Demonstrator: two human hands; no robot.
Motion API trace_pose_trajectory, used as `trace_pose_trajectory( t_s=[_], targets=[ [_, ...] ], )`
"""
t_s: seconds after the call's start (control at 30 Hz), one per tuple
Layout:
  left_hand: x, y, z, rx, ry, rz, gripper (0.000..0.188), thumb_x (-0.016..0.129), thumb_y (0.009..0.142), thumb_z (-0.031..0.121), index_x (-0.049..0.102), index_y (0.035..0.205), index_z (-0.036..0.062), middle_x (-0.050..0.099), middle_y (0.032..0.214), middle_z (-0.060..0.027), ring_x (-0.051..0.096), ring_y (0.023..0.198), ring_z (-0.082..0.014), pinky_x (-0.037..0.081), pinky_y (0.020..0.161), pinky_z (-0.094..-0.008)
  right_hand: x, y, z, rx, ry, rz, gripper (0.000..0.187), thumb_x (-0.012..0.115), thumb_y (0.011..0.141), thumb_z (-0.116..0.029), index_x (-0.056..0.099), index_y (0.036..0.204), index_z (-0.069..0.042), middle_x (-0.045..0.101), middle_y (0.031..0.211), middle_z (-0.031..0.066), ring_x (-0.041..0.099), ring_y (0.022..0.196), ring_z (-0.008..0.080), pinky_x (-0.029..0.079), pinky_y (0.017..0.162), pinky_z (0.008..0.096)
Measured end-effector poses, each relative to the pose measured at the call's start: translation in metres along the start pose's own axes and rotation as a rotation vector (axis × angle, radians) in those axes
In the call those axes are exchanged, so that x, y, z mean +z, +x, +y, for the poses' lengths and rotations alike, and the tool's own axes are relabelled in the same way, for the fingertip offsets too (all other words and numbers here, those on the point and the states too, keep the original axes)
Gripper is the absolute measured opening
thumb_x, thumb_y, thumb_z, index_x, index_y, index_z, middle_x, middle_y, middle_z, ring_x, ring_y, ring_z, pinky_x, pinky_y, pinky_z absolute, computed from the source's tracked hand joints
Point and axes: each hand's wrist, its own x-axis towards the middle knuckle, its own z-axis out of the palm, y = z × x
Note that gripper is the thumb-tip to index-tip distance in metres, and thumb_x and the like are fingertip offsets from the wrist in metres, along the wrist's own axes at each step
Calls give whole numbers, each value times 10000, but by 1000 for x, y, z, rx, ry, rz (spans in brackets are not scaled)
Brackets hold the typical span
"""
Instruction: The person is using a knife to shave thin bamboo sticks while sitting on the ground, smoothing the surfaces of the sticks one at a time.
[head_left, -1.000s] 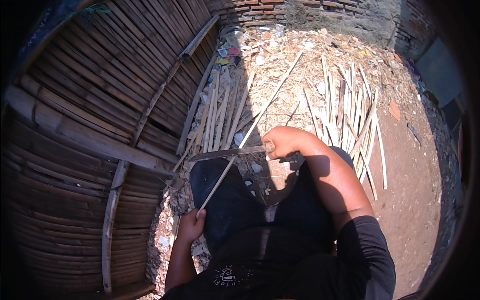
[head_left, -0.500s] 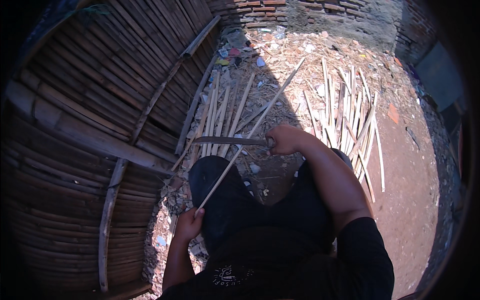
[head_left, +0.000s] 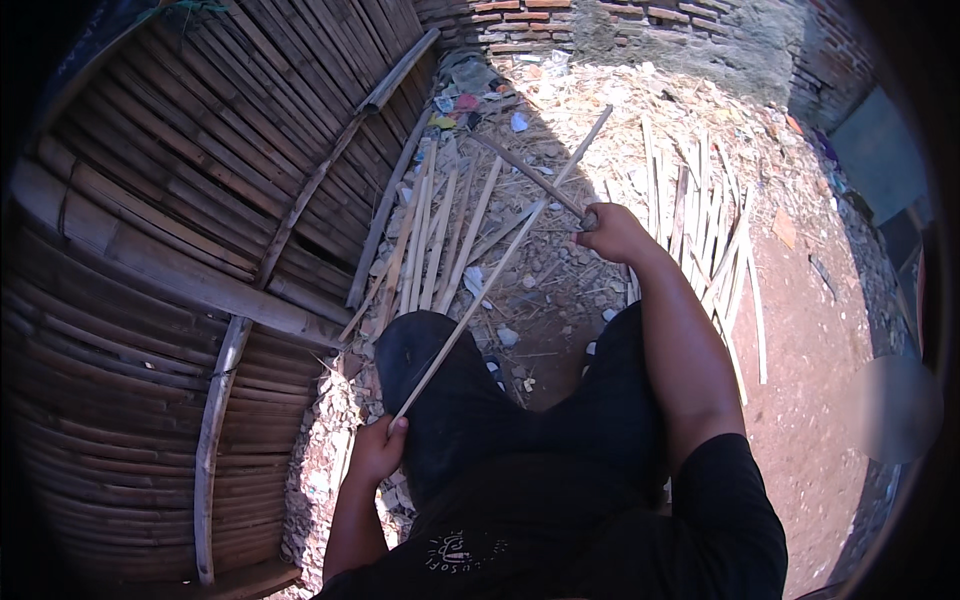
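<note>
My left hand [head_left: 377,450] grips the near end of a long thin bamboo strip [head_left: 480,295] that slants up and to the right across my left knee [head_left: 420,345], its far tip near the rubble. My right hand [head_left: 610,232] is stretched forward and closed on the handle of a long dark blade [head_left: 525,170]. The blade points up and to the left, raised off the strip and crossing above it. I am seated, with dark trousers filling the lower middle of the view.
A woven bamboo wall [head_left: 180,250] curves along the left. Loose split bamboo strips lie on the ground at my left front [head_left: 430,240] and in a pile on the right [head_left: 700,230]. Rubble and litter [head_left: 560,100] lie before a brick wall [head_left: 560,25].
My right hand has lifted the blade from lying flat across the strip near my knee to a raised position farther forward, its tip now pointing up-left. My left hand has kept its hold.
</note>
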Motion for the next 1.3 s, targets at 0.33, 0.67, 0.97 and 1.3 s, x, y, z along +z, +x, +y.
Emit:
trace_pose_trajectory(
  t_s=[0.33, 0.67, 0.97, 1.3],
  targets=[
    [5, -4, -2, 30, 40, 86, 469, 540, 981, 443, 616, 836, 4, 586, 620, -222, 615, 623, -431, 454, 575, -478, 50, -43, -79, -520, -245, -581, 436, 790, 751, -375, 689, 1064, -89, 689, 982, 200, 656, 998, 386, 509, 862, 479],
    [5, -2, 3, 26, 15, 62, 494, 546, 978, 446, 574, 763, 1, 567, 602, -217, 602, 600, -430, 434, 551, -469, -2, 6, 3, 82, 75, -80, 620, 786, 767, -344, 618, 1218, 46, 676, 1082, 254, 644, 1077, 380, 499, 933, 435],
    [2, -4, 2, 6, 24, 60, 503, 539, 979, 454, 589, 768, 0, 575, 611, -214, 614, 611, -410, 446, 571, -460, 39, -35, -69, -448, -227, -565, 500, 793, 745, -356, 672, 1118, -45, 685, 1021, 220, 642, 1030, 398, 501, 895, 464],
    [4, -3, -1, 10, 10, 56, 500, 546, 977, 451, 598, 786, -8, 567, 602, -213, 606, 596, -401, 448, 574, -452, 3, 3, -9, -73, -66, -207, 591, 776, 769, -383, 640, 1197, 0, 700, 1005, 235, 654, 1046, 362, 506, 893, 450]
  ],
)
